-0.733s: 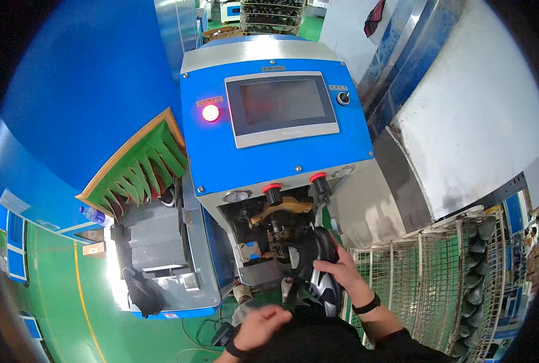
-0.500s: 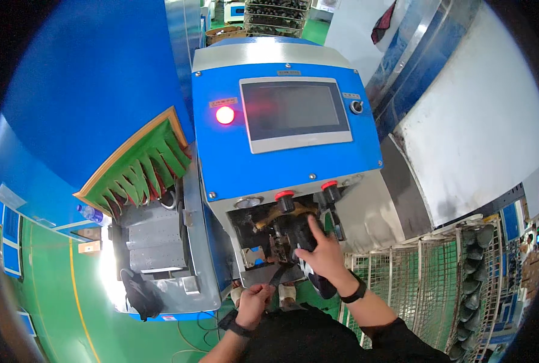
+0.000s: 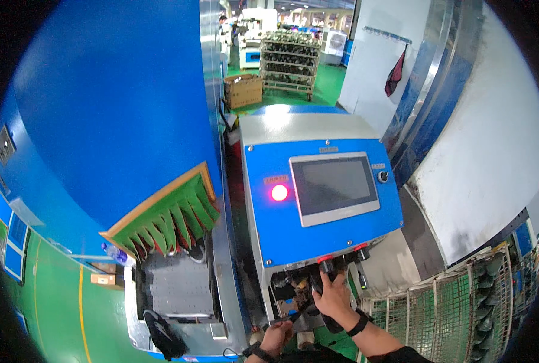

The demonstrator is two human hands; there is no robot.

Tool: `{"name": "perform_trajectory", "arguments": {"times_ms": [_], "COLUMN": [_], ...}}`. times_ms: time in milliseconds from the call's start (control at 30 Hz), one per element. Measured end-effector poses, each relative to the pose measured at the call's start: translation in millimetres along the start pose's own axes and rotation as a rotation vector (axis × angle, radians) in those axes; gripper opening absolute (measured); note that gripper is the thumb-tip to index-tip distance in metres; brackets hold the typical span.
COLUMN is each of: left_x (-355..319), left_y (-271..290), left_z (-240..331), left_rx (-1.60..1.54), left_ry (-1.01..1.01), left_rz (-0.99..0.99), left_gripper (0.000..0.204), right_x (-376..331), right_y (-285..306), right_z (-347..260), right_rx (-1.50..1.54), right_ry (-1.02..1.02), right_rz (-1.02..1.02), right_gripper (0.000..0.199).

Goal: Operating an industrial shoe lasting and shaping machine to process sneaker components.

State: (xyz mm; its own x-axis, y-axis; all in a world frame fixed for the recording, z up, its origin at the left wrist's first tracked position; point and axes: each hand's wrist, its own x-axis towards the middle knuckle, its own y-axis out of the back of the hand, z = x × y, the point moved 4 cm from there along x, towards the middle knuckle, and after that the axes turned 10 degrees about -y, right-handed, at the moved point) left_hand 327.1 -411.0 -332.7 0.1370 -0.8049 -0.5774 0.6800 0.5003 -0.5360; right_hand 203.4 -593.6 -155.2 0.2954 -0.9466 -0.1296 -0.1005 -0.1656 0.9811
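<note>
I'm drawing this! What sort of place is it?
Probably a factory, perhaps one making shoes. I see a boxy blue-and-grey metal machine, a pale many-shelved metal rack packed with dark items, and a curved black shoe-like piece.

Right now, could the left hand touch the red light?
Probably yes: nothing covers the light, though it's up on the blue panel and the left hand seems to pinch a dark strip.

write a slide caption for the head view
Left hand and right hand at a blue machine, its red lamp lit.
</note>
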Motion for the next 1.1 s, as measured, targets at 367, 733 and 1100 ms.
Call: {"name": "perform_trajectory", "arguments": {"times_ms": [367,733,1100], "left_x": [-51.2,-64.8,-59.6], "left_y": [-74.3,-79.9,-61.3], "left_z": [39.9,-7.0,5.2], "left_rx": [0.409,0.122,0.559], "left_ry": [0.086,0.375,0.347], "left_rz": [-0.150,-0.583,-0.338], "left_gripper": [0.030,0.059,0.040], "right_x": [-45.4,-201.5,-134.1], "right_y": [7.3,41.3,-27.3], "right_z": [14.9,57.0,104.7], "right_rx": [0.231,0.564,1.711], "right_ry": [0.061,0.281,-0.202], "right_rz": [0.396,-0.281,-0.290], "right_gripper": [0.070,0.091,0.072]}}
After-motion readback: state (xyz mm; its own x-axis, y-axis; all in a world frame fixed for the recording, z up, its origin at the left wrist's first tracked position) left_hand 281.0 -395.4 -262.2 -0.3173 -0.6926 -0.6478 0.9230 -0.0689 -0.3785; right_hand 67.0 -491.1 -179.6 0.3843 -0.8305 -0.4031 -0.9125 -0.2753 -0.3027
